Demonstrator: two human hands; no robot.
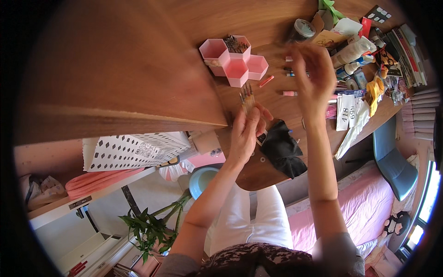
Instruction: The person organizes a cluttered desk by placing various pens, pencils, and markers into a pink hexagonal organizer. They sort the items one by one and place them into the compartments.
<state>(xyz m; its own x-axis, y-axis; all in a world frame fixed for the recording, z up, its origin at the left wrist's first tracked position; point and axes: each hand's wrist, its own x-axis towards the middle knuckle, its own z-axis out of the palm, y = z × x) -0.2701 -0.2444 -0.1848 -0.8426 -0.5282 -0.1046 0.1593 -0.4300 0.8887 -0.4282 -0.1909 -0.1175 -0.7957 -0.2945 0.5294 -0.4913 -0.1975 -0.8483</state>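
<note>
My left hand [247, 130] is closed round a bundle of thin, pen-like sticks [247, 95], their tips pointing away from me; the exact kind is too small to tell. Just beyond them stands a pink organizer of joined hexagonal cups [236, 69]. Its back cup holds several dark, thin items [236, 45]. A red pen [266, 81] lies to the right of the cups. My right hand [314, 74] is raised over the right side of the desk, its fingers smeared by motion. Below my left hand lies a crumpled black cloth or pouch [282, 150].
A lidded jar [303, 30] stands at the back. Bottles [353, 51], papers [346, 111], a yellow item [374, 90] and upright books [406, 55] crowd the right. At the left a wooden panel [138, 92] rises beside the desk; a plant [150, 228] and blue basin [202, 180] sit below.
</note>
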